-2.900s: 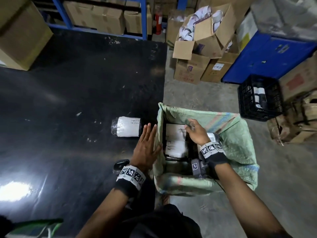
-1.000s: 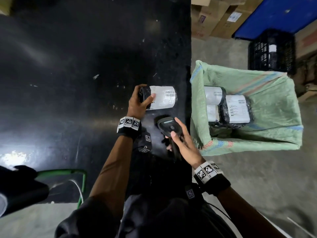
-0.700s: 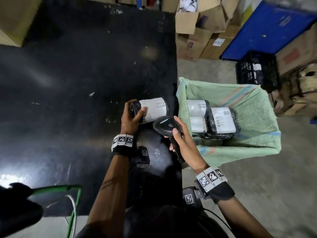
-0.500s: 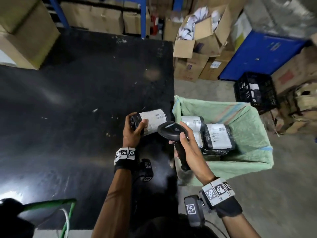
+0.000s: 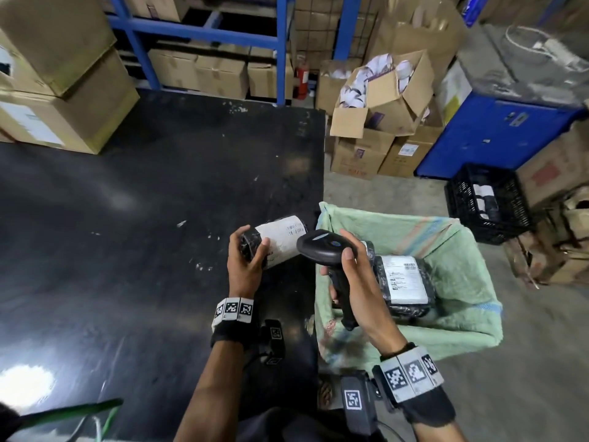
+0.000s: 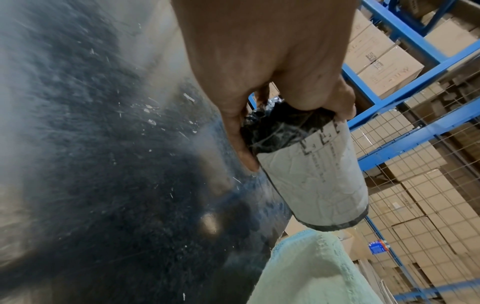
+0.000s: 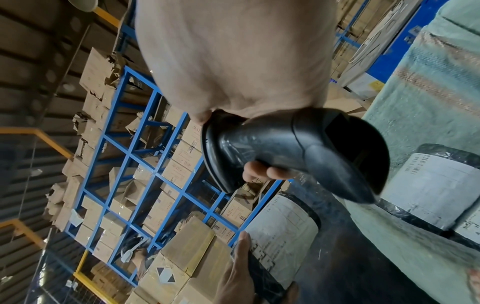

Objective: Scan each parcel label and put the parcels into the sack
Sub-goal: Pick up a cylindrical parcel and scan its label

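Note:
My left hand grips the black-wrapped end of a cylindrical parcel with a white label, lifted above the black table beside the sack. The same parcel fills the left wrist view, and the parcel also shows in the right wrist view. My right hand holds a black handheld scanner by its handle, its head close to the parcel's label. The scanner points down toward the parcel. An open green woven sack stands to the right of the table with labelled parcels inside.
Cardboard boxes sit on the table's far left corner. Blue shelving with cartons runs behind. More boxes, a blue cabinet and a black crate stand on the floor beyond the sack.
My right hand left the sack, picked the scanner off the table and raised it. My left hand took the parcel from the table and lifted it toward the scanner.

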Demonstrator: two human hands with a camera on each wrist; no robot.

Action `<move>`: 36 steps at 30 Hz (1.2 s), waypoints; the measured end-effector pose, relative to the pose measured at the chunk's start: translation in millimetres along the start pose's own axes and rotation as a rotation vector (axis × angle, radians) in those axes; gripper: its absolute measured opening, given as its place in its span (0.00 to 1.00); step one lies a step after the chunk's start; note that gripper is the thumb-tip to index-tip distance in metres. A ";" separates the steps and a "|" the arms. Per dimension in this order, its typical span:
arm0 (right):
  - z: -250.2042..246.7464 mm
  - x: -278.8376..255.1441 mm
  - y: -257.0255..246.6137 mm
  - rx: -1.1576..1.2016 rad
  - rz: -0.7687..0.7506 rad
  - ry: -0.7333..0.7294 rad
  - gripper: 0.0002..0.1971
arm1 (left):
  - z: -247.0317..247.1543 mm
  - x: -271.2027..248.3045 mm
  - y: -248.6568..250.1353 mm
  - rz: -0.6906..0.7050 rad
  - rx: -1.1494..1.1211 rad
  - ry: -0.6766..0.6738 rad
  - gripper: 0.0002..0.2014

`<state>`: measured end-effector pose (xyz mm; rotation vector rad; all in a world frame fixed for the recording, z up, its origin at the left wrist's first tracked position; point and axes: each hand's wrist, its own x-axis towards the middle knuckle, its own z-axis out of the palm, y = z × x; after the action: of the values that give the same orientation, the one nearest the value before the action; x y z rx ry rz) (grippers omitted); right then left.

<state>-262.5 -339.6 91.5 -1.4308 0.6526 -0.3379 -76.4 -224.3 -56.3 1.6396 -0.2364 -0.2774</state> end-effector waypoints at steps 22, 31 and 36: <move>7.6 3.5 4.3 0.006 0.009 -0.002 0.20 | -14.4 -8.9 0.6 0.042 0.098 -0.020 0.26; 30.6 17.9 55.2 -0.166 0.125 -0.058 0.21 | -52.9 -4.9 -8.2 0.002 0.189 0.120 0.25; 45.1 27.3 97.8 -0.293 0.266 -0.133 0.23 | -77.6 -2.7 -14.5 -0.042 0.221 0.227 0.24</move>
<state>-230.2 -306.4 -9.5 -1.6050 0.7957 0.0648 -54.4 -148.9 -64.5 1.8797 -0.0614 -0.0978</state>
